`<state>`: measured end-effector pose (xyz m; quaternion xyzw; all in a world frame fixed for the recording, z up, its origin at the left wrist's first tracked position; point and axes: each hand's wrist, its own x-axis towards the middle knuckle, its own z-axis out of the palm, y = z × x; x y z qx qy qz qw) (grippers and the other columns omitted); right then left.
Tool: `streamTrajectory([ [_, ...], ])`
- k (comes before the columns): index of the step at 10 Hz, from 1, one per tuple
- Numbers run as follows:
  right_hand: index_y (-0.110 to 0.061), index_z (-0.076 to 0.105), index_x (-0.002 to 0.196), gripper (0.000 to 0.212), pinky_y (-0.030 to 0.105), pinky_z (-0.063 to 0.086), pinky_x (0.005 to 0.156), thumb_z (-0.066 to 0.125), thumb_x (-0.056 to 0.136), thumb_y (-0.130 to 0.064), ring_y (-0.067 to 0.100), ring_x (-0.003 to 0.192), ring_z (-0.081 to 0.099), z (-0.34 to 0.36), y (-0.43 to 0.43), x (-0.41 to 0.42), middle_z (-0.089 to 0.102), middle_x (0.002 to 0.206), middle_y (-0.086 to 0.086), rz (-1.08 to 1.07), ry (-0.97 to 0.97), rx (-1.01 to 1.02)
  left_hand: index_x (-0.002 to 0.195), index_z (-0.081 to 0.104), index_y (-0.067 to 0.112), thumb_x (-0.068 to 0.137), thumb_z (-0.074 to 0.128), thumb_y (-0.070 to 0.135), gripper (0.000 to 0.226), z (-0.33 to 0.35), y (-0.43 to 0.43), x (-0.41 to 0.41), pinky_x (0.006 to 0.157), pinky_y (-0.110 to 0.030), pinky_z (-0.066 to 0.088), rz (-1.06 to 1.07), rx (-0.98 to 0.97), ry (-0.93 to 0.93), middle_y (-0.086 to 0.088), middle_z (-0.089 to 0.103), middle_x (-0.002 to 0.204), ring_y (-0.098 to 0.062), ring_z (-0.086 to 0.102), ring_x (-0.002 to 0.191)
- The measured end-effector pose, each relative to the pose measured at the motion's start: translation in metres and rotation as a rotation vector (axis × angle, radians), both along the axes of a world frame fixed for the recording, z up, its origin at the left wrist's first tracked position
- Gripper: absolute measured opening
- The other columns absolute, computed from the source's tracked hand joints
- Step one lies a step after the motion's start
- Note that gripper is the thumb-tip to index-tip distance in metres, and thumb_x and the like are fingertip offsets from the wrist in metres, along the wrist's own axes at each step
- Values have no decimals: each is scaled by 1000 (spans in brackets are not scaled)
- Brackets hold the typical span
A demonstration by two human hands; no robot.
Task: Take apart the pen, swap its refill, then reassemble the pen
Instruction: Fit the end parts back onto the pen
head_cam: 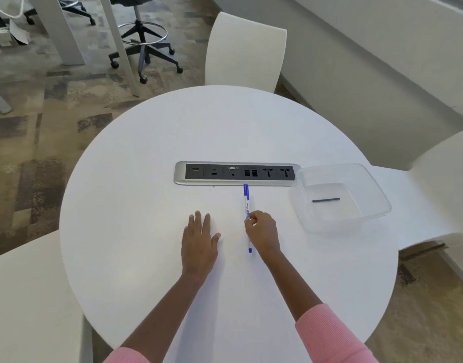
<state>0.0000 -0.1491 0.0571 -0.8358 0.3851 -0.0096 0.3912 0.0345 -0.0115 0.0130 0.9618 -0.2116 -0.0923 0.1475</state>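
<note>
The white plastic pen with blue cap and blue end plug (246, 203) is near the middle of the round white tabletop (146, 179), its cap end just beside the grey socket strip (235, 172). The right hand (261, 231) pinches the barrel at its middle with thumb and fingertips, probably to lift it for opening. The left hand (198, 241) rests flat near it, fingers straight, holding nothing, ready for the other end. The thin dark refill (326, 200) waits inside the clear plastic tub (372, 189) at the right edge.
</note>
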Motion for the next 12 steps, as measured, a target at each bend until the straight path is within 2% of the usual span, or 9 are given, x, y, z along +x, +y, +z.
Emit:
streamTrajectory([
  [1,1,58,88,17,29,36,68,43,88,-7,24,76,47,-6,3,4,59,102,23,29,51,-57,148,5,13,99,25,39,59,-8,-1,8,116,-36,9,-17,53,6,-12,1,157,-26,3,144],
  [3,2,56,92,19,32,38,67,40,90,-9,23,73,44,-17,14,7,56,99,21,58,86,-96,148,8,14,98,28,41,60,-18,1,16,117,-39,5,-70,61,-8,-11,2,157,-27,2,144],
  [4,-3,53,89,14,30,34,64,40,90,-8,23,72,43,-20,19,9,54,92,19,49,80,-96,146,19,11,97,38,37,59,-17,1,17,116,-41,10,-79,19,6,-15,12,155,-30,11,143],
  [5,1,55,95,18,33,38,66,41,90,-8,23,73,44,-20,21,11,56,97,20,43,68,-112,135,44,2,87,61,25,56,-16,3,17,107,-50,31,-83,-80,-34,-23,38,143,-39,38,131],
  [6,2,55,96,19,37,43,69,41,91,-8,31,78,51,-18,22,10,55,100,21,51,73,-131,125,55,-2,85,59,25,49,-13,4,15,95,-55,42,-93,-82,-79,-25,52,132,-40,52,119],
  [7,2,56,95,19,35,42,69,40,91,-8,33,81,53,-18,22,9,54,101,21,59,80,-144,124,56,-1,87,35,33,55,-9,5,15,94,-54,44,-104,-45,-59,-24,53,131,-39,54,118],
  [10,3,55,93,19,34,39,67,40,91,-9,36,87,55,-17,22,9,54,102,20,71,119,-186,126,55,0,87,31,33,57,-13,4,15,95,-53,43,-84,-56,-83,-23,52,133,-38,52,120],
  [12,1,56,105,24,40,49,81,45,92,-17,33,94,58,-17,13,-1,56,109,18,27,59,-137,135,44,2,90,57,23,52,-20,3,13,107,-51,30,-42,-127,-113,-22,38,144,-39,38,131],
])
